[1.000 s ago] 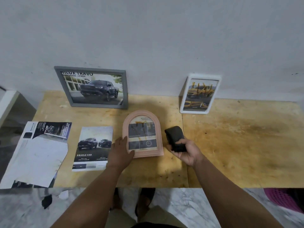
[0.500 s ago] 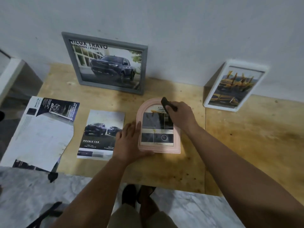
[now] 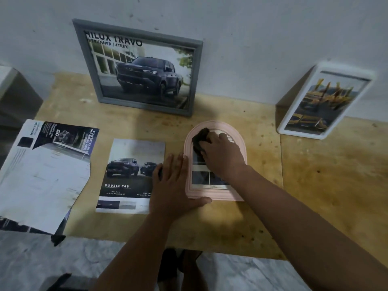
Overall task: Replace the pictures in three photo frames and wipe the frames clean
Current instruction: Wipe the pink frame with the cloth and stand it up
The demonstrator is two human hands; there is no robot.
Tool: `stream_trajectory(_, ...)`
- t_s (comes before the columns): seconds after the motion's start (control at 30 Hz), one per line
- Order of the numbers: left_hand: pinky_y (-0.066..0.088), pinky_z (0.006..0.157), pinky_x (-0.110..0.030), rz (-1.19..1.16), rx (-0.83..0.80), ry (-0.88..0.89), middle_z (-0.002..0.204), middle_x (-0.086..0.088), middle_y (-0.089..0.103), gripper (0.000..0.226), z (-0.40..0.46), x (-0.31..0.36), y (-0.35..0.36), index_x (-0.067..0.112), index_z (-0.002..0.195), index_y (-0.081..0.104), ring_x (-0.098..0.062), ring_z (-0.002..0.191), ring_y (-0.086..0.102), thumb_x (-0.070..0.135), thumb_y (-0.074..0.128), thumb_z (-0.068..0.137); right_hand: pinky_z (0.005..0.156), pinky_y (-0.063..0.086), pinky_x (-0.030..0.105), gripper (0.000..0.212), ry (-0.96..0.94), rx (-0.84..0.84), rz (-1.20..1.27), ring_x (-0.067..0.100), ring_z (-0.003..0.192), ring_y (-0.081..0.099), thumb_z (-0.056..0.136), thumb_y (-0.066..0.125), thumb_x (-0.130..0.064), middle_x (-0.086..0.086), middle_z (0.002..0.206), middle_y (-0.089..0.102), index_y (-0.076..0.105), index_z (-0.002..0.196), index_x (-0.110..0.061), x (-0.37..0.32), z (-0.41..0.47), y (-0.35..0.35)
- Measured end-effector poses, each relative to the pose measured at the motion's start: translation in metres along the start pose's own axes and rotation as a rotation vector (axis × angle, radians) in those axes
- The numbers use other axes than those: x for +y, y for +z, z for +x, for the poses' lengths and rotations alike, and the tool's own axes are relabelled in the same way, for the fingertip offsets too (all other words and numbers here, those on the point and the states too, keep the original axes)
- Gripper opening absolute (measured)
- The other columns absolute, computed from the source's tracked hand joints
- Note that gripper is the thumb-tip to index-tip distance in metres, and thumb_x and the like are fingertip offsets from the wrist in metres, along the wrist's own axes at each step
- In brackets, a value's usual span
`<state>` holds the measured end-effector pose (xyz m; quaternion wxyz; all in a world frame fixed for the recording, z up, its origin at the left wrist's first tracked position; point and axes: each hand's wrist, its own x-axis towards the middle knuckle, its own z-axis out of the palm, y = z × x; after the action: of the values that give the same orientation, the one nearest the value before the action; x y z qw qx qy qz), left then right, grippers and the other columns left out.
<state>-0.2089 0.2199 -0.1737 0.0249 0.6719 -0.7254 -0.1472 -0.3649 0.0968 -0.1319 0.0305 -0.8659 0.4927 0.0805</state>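
Head view: my right hand [image 3: 222, 156] presses a soft dark cloth [image 3: 200, 138] on the pink arched frame [image 3: 241, 143], lying flat near table centre; left hand [image 3: 174, 185], flat, pins its near-left edge. Light, probably slides; glazing looks fragile.

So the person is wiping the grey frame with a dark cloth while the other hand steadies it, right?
Not quite: the head view shows the dark cloth on the pink arched frame lying flat on the table. The right hand wipes while the left hand steadies it. The grey frame leans untouched against the wall.
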Motion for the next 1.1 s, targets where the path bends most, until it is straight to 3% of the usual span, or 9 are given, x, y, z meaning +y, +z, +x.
stream_trajectory(0.13, 0.011, 0.121, -0.058, -0.008, -0.019, -0.013, 0.170, -0.008, 0.007, 0.133, 0.000, 0.002, 0.000, 0.013, 0.162, 0.012, -0.030, 0.157, -0.001, 0.104, 0.027, 0.066, 0.061, 0.047, 0.039, 0.026, 0.012, -0.004, 0.023, 0.033, 0.103, 0.052, 0.090, 0.067, -0.026, 0.006, 0.122, 0.059, 0.067, 0.116, -0.024, -0.008, -0.012, 0.005)
stream_trajectory(0.3, 0.015, 0.120, -0.058, -0.012, 0.011, -0.002, 0.168, -0.008, 0.020, 0.131, -0.002, 0.001, -0.001, 0.012, 0.160, 0.022, -0.031, 0.156, 0.011, 0.103, 0.030, 0.066, 0.056, 0.045, 0.037, 0.018, 0.011, 0.053, 0.067, 0.034, 0.095, 0.056, 0.083, 0.073, -0.024, 0.005, 0.108, 0.062, 0.071, 0.102, -0.022, -0.014, -0.023, 0.005)
stream_trajectory(0.47, 0.013, 0.120, -0.059, -0.005, 0.008, -0.013, 0.168, -0.008, 0.020, 0.135, 0.000, 0.002, 0.000, 0.010, 0.160, 0.021, -0.029, 0.156, 0.009, 0.105, 0.027, 0.064, 0.065, 0.056, 0.044, 0.022, 0.011, 0.031, 0.102, 0.042, 0.112, 0.055, 0.088, 0.068, -0.024, 0.005, 0.116, 0.062, 0.070, 0.110, -0.023, -0.022, -0.046, 0.011)
stream_trajectory(0.57, 0.014, 0.120, -0.060, -0.017, 0.020, -0.010, 0.167, -0.008, 0.022, 0.136, -0.002, 0.001, 0.000, 0.009, 0.159, 0.025, -0.029, 0.156, 0.012, 0.106, 0.026, 0.063, 0.062, 0.054, 0.042, 0.023, 0.005, 0.010, 0.145, 0.037, 0.104, 0.058, 0.089, 0.065, -0.025, 0.005, 0.114, 0.061, 0.070, 0.111, -0.021, -0.026, -0.063, 0.013)
stream_trajectory(0.67, 0.016, 0.120, -0.059, -0.016, 0.034, 0.004, 0.166, -0.008, 0.027, 0.133, -0.003, 0.000, 0.001, 0.009, 0.157, 0.031, -0.029, 0.155, 0.016, 0.105, 0.023, 0.064, 0.071, 0.051, 0.039, 0.027, 0.021, -0.104, 0.270, 0.029, 0.102, 0.056, 0.097, 0.055, -0.033, 0.001, 0.117, 0.058, 0.068, 0.120, -0.025, -0.027, -0.074, 0.002)
stream_trajectory(0.8, 0.012, 0.121, -0.058, 0.003, 0.023, -0.008, 0.167, -0.008, 0.023, 0.136, -0.002, 0.000, 0.001, 0.010, 0.158, 0.027, -0.029, 0.156, 0.010, 0.106, 0.028, 0.062, 0.084, 0.054, 0.042, 0.027, 0.029, -0.312, 0.571, 0.023, 0.099, 0.067, 0.100, 0.058, -0.031, 0.000, 0.112, 0.072, 0.072, 0.121, -0.026, -0.009, -0.062, -0.035)
stream_trajectory(0.93, 0.010, 0.122, -0.058, -0.006, 0.033, -0.030, 0.168, -0.009, 0.020, 0.138, -0.002, 0.001, -0.001, 0.011, 0.160, 0.019, -0.028, 0.156, 0.007, 0.106, 0.030, 0.059, 0.089, 0.053, 0.040, 0.025, 0.216, -0.141, 0.735, 0.026, 0.099, 0.067, 0.101, 0.060, -0.027, 0.005, 0.109, 0.074, 0.073, 0.121, -0.021, 0.020, -0.037, -0.056)
stream_trajectory(1.1, 0.006, 0.123, -0.056, -0.020, 0.038, -0.033, 0.169, -0.009, 0.011, 0.137, -0.003, 0.002, 0.000, 0.013, 0.161, 0.010, -0.027, 0.157, 0.000, 0.105, 0.030, 0.062, 0.085, 0.051, 0.041, 0.037, 0.237, 0.021, 0.512, 0.030, 0.106, 0.060, 0.101, 0.056, -0.030, 0.008, 0.120, 0.062, 0.064, 0.137, -0.026, 0.034, 0.003, -0.044)
